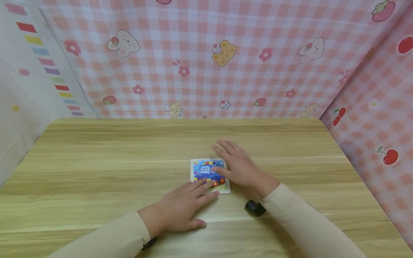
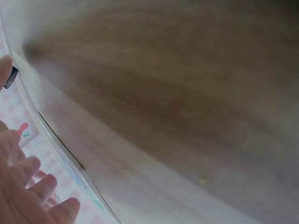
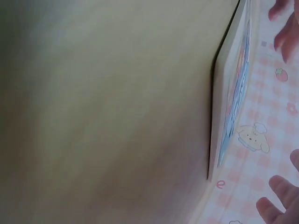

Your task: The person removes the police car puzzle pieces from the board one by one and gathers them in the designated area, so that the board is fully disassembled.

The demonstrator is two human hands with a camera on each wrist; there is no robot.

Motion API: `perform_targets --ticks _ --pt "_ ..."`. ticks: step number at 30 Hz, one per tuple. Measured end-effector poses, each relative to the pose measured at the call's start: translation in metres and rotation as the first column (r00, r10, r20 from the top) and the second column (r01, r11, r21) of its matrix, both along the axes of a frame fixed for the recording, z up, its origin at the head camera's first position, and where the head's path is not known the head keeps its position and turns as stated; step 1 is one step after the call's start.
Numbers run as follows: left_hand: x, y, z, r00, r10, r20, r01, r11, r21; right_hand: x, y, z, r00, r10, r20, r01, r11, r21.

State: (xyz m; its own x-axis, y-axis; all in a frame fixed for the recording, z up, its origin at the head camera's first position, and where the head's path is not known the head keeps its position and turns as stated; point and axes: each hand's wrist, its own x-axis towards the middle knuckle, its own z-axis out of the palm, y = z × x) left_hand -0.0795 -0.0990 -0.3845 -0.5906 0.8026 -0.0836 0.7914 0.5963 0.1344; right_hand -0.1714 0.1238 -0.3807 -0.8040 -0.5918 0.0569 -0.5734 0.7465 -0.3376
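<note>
A small square picture board (image 1: 200, 168) with a white border lies flat on the wooden table, showing a blue cartoon car with eyes. My left hand (image 1: 182, 207) is spread palm down, its fingertips over the board's lower edge. From the right comes my right hand (image 1: 242, 166), fingers extended and thumb over the car's right part. In the right wrist view the board (image 3: 224, 102) appears edge-on, with right-hand fingertips (image 3: 280, 186) apart from it. The left wrist view shows left-hand fingers (image 2: 44, 186) beside the thin board (image 2: 74, 170). Whether either hand touches it, I cannot tell.
The wood-grain table (image 1: 96, 161) extends to both sides of the board. A pink checked cloth (image 1: 193, 86) hangs behind it, and another cloth (image 1: 380, 118) with cherries hangs at the right. A black wrist device (image 1: 255, 208) sits under the right sleeve.
</note>
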Motion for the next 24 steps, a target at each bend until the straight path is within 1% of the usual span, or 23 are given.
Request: perform_targets --ticks 3,11,17,20,24 --pt "0.001 0.0 -0.001 1.0 -0.009 0.013 0.009 1.0 -0.02 -0.001 -0.005 0.0 0.999 0.003 0.034 -0.002 1.0 -0.016" --pt "0.003 0.003 -0.005 0.999 -0.043 -0.01 0.042 0.996 -0.084 -0.003 -0.019 0.001 0.995 -0.017 0.097 0.021 0.999 -0.034" --pt "0.004 0.004 -0.004 1.0 -0.029 0.01 0.03 0.994 -0.101 -0.006 -0.027 0.001 0.99 -0.031 0.134 0.039 0.998 -0.057" --pt "0.004 0.004 -0.003 0.999 -0.019 0.03 0.022 0.995 -0.101 -0.008 -0.031 0.0 0.983 -0.047 0.18 0.061 0.996 -0.069" --pt "0.004 0.005 -0.004 0.999 -0.014 0.036 0.017 0.995 -0.099 -0.011 -0.036 -0.002 0.972 -0.074 0.223 0.094 0.992 -0.083"
